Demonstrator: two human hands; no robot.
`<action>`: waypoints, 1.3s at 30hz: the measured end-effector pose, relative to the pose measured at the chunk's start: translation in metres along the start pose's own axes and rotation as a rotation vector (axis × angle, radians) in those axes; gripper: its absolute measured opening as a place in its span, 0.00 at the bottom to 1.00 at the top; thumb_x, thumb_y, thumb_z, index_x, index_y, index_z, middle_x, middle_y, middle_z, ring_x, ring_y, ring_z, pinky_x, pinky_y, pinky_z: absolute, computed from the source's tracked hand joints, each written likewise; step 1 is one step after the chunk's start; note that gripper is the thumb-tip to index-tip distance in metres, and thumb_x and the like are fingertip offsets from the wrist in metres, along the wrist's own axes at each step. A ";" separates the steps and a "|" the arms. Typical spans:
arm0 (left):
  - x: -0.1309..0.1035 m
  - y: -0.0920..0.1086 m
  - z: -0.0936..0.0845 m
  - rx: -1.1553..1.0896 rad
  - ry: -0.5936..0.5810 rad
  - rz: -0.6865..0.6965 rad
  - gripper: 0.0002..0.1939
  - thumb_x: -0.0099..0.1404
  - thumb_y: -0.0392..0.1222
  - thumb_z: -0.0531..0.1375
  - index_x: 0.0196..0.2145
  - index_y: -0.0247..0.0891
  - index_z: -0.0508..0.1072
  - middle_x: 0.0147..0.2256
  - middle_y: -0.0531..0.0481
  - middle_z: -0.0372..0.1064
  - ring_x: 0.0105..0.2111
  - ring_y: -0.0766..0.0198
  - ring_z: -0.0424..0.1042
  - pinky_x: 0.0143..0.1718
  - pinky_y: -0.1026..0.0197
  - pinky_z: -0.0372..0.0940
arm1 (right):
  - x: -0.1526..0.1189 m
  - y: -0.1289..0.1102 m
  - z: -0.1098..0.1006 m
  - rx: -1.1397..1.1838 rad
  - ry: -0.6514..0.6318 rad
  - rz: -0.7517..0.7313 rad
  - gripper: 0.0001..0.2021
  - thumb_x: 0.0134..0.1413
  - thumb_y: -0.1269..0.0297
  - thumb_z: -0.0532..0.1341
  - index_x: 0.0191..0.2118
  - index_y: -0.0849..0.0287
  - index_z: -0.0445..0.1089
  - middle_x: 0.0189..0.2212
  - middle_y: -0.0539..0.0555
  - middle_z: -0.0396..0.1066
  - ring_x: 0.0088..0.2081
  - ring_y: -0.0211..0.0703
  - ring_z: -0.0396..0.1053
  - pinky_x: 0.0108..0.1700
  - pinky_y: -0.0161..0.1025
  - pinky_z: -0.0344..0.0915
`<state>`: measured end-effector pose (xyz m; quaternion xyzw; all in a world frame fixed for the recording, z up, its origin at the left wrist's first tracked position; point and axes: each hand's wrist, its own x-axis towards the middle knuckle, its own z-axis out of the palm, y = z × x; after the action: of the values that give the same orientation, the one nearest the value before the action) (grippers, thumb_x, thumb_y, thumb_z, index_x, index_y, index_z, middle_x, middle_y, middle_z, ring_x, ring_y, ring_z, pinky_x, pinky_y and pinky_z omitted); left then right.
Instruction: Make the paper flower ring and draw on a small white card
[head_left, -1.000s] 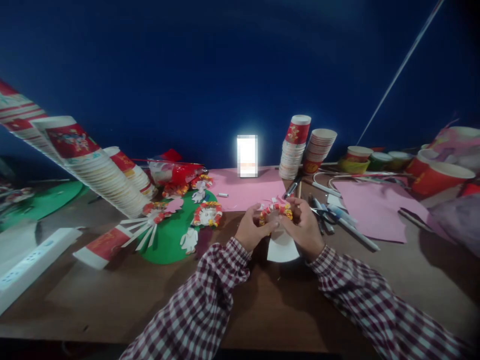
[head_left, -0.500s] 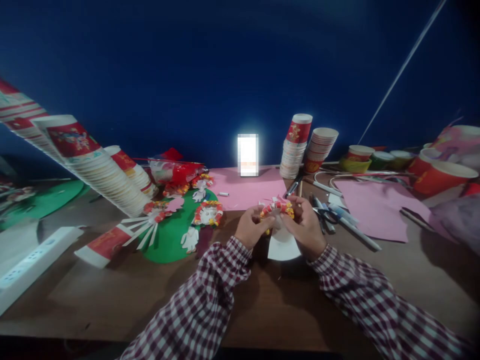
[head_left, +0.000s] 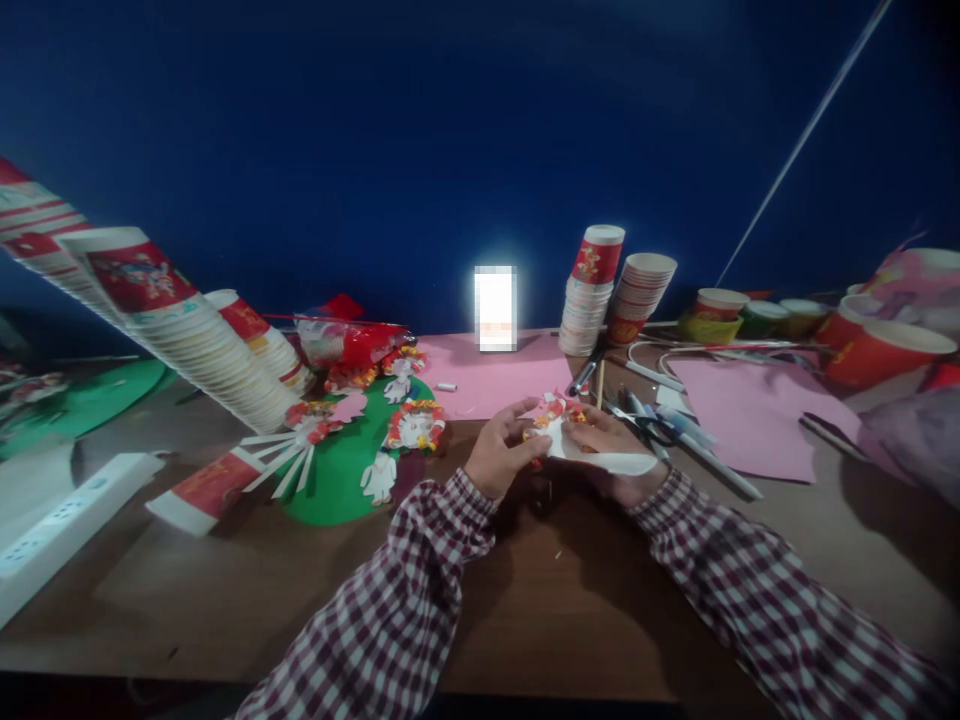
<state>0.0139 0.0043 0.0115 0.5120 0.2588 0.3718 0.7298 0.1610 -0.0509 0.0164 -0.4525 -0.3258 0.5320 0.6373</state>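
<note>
Between my hands is a paper craft (head_left: 556, 436) with a red, yellow and white ruffled ring and a white curved flap that points to the right. My left hand (head_left: 501, 448) grips its left side, thumb on the white part. On the other side my right hand (head_left: 611, 446) holds it, with the flap lying across the palm. Left of my hands, a similar ruffled ring (head_left: 416, 427) and a small white paper figure (head_left: 379, 478) lie on a green paper sheet (head_left: 330, 500).
Tall paper cup stacks lean at the left (head_left: 202, 340) and stand at the back (head_left: 589, 300). A power strip (head_left: 67, 525) lies at the left. Scissors (head_left: 654, 430), pens and pink paper (head_left: 757, 420) are to the right. Red cups (head_left: 885, 360) stand far right.
The paper craft has turned between my hands; its white flap swung from pointing down toward me to pointing right. My right hand has shifted and turned beneath it.
</note>
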 end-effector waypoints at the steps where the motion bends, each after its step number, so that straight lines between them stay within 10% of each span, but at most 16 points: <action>1: -0.001 0.001 0.001 -0.025 -0.013 -0.006 0.34 0.47 0.40 0.70 0.51 0.32 0.65 0.28 0.54 0.70 0.26 0.72 0.67 0.30 0.67 0.64 | -0.001 -0.001 0.001 0.016 -0.017 0.038 0.15 0.41 0.64 0.68 0.38 0.56 0.70 0.30 0.53 0.76 0.28 0.44 0.73 0.30 0.41 0.70; 16: 0.002 -0.004 0.002 -0.175 0.009 -0.152 0.39 0.44 0.43 0.72 0.51 0.31 0.62 0.41 0.41 0.71 0.37 0.61 0.73 0.34 0.63 0.68 | 0.003 0.003 -0.003 0.110 0.380 -0.164 0.22 0.35 0.65 0.71 0.40 0.55 0.67 0.34 0.50 0.74 0.32 0.41 0.72 0.36 0.42 0.69; 28: 0.004 -0.007 -0.001 -0.050 0.004 -0.105 0.36 0.45 0.45 0.71 0.49 0.28 0.67 0.27 0.48 0.75 0.25 0.67 0.73 0.29 0.67 0.67 | 0.000 0.001 0.004 0.068 0.415 -0.180 0.25 0.33 0.64 0.72 0.41 0.56 0.65 0.32 0.50 0.73 0.29 0.40 0.70 0.31 0.39 0.67; 39: 0.006 -0.018 -0.005 -0.025 0.102 -0.094 0.30 0.45 0.44 0.72 0.45 0.30 0.69 0.37 0.41 0.75 0.36 0.60 0.74 0.40 0.58 0.69 | -0.001 0.005 0.007 -0.041 0.378 -0.224 0.25 0.34 0.61 0.71 0.41 0.55 0.65 0.32 0.51 0.72 0.32 0.42 0.70 0.32 0.40 0.67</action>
<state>0.0188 0.0082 -0.0075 0.4707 0.3147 0.3658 0.7387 0.1526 -0.0497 0.0145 -0.5180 -0.2597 0.3567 0.7328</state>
